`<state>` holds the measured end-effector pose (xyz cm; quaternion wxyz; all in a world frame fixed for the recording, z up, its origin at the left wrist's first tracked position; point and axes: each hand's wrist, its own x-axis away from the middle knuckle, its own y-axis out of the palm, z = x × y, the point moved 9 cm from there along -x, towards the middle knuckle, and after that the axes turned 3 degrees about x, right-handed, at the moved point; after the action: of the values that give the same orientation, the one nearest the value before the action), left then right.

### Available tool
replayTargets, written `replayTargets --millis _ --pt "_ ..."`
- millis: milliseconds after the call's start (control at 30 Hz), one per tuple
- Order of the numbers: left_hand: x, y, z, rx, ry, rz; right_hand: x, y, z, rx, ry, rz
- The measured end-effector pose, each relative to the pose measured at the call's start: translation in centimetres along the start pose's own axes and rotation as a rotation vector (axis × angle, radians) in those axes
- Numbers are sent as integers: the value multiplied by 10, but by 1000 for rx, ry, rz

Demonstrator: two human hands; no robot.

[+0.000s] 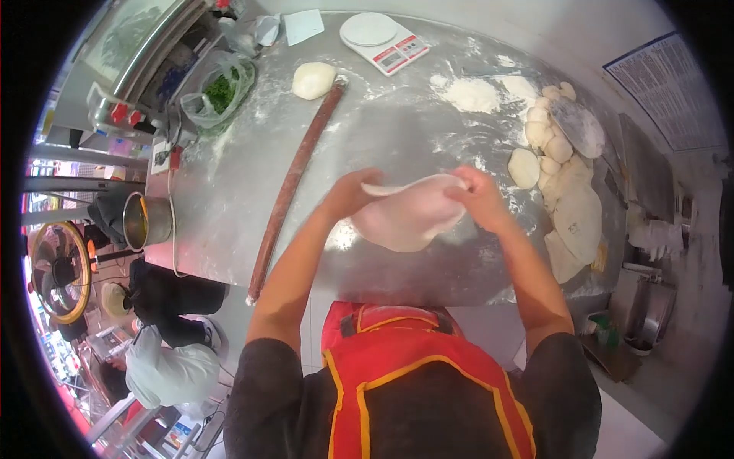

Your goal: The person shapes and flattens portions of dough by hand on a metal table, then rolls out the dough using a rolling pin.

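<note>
A thin round sheet of dough (409, 218) hangs between my two hands above the steel table. My left hand (353, 193) grips its left edge. Fingers of my right hand (478, 200) pinch the upper right edge. The sheet sags in the middle, and its upper rim folds over slightly. To the left of my left hand lies a long reddish-brown rolling pin (294, 180), slanting across the table. Just beyond its far end rests a round ball of dough (313, 80).
White kitchen scales (384, 43) stand at the back. Loose flour (470, 93) and several dough balls (539, 134) lie to the right, with flattened dough sheets (577, 218). A bag of greens (220, 93) is at the left. A person (172, 367) is beyond the table's left end.
</note>
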<state>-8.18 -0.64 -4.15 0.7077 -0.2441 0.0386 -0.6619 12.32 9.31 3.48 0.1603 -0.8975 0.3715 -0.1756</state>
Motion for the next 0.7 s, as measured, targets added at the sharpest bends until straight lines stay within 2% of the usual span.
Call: replayTargets --millis 67,100,167,200,233,267,333,433,467,533,633,700 --pt "-28 29 10 40 -52 -288 2 -38 33 -110 144 79" --pt "-41 41 15 222 -71 -243 2 -54 49 -164 215 117" --pt "-70 74 21 585 -106 -145 -2 -94 77 -38 259 329" --pt "-80 84 22 486 -112 -58 -1 -111 86 26 283 434" --pt "-89 93 25 384 -117 25 -2 -120 67 439 217 558" --pt "-96 98 28 282 -117 111 -10 -110 68 633 68 555" --pt "-101 120 19 238 -143 137 -27 -72 91 1012 -251 525" --pt "-89 138 14 148 -198 148 -15 -26 120 1085 -134 306" --pt "-81 141 12 113 -220 148 -11 -17 121 1093 -131 305" --pt "-58 141 -6 215 -313 125 -1 -2 117 1113 -121 305" --pt "-5 115 -27 446 -398 105 27 41 103 954 -116 236" --pt "17 100 -88 482 -383 109 50 85 81 879 -182 245"
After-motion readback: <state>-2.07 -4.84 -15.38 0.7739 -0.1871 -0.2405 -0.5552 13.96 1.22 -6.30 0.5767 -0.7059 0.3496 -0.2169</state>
